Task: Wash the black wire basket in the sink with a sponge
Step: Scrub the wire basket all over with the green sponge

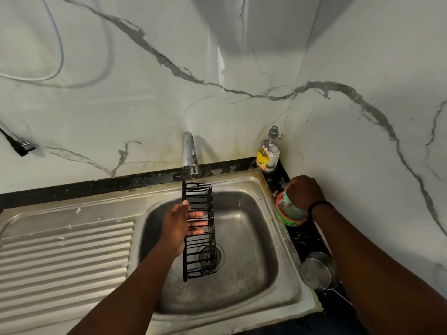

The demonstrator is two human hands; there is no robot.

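With the left hand [177,222] gripping the black wire basket [199,229] over the sink [251,281], fingers through its wires, the right hand [303,193] curls into a soap tub [289,212], apparently loading a sponge before scrubbing.

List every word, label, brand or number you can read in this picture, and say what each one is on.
No text here can be read.
Dish soap bottle: it has a yellow label with dark print and a small red tag above it, both too blurred to read.
Green and red tub under the right hand: it has a printed pattern, with no letters legible.
Black wire basket, tap and steel cup: no markings visible.
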